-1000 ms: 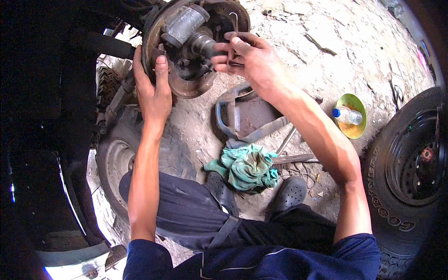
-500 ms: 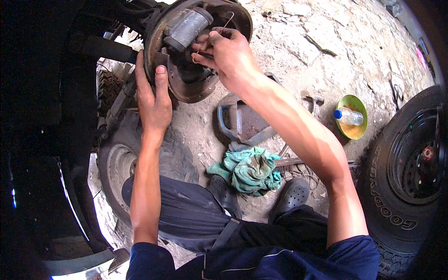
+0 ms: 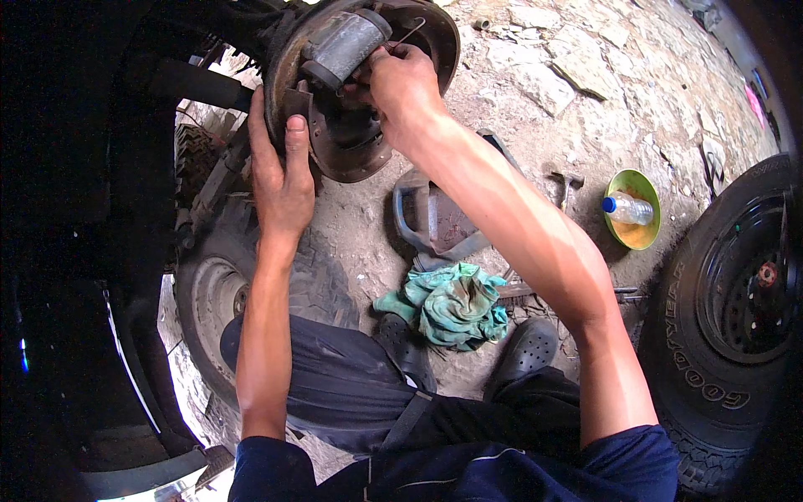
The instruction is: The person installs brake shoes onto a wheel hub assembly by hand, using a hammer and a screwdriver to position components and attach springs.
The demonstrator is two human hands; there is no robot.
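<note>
At the top, a rusty round brake backing plate [image 3: 351, 163] carries a grey cylindrical housing [image 3: 343, 46] on the vehicle's dark underside. My left hand [image 3: 280, 184] grips the plate's left edge, its thumb beside a flat dark metal piece [image 3: 299, 105] and its forefinger along the rim's outer side. My right hand [image 3: 406, 92] is closed with bent fingers just below and right of the housing, pinching a thin hooked metal wire [image 3: 410, 32] that slants up to the right. Its fingertips are partly hidden behind the knuckles and housing.
Below lie a cut plastic container [image 3: 406, 217], a crumpled teal cloth [image 3: 460, 309] and a hammer [image 3: 569, 182]. A green bowl [image 3: 636, 238] holds a plastic bottle [image 3: 631, 209]. A big tyre [image 3: 703, 393] is at right, another wheel [image 3: 209, 318] at lower left, stone paving [image 3: 560, 67] behind.
My right hand has moved left, in toward the housing, and its fingers are more bent. The wire has tipped from nearly upright to slanting. My left hand stays on the rim.
</note>
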